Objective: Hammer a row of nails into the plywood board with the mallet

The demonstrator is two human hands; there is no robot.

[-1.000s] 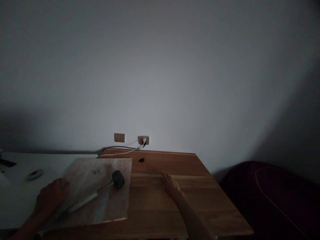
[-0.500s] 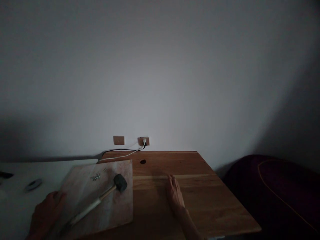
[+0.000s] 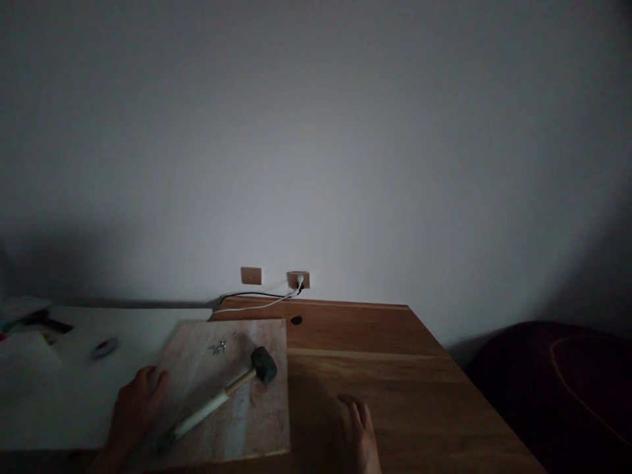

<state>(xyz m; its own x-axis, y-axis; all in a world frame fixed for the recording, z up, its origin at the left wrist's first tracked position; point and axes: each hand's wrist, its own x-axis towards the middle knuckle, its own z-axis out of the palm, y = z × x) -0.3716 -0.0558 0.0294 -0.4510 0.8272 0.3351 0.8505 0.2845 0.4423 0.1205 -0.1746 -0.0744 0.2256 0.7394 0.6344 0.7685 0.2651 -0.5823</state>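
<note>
My left hand (image 3: 134,403) is at the left edge of a thin, pale, stained wooden board (image 3: 264,421), thumb and forefinger apart and touching it; the other fingers are hard to see in the dim light. On the board lies a mallet (image 3: 217,398) with a black head towards the right and a light handle slanting down to the left. Behind it sits a small pile of metal nails or screws (image 3: 218,347). My right hand (image 3: 362,434) is over the brown wooden table (image 3: 409,375), right of the board, fingers loosely curled and apart, holding nothing.
A white table (image 3: 74,408) adjoins on the left, bearing a roll of tape (image 3: 104,347), a dark object (image 3: 52,322) and papers. Cables run to a wall socket (image 3: 299,280) behind. The tabletop has a round hole (image 3: 296,320). A dark purple beanbag-like seat (image 3: 533,395) stands at right.
The view has turned slightly left. The board, mallet and small metal pieces have shifted a little right on the table with my left hand. My right hand has drawn back towards me.
</note>
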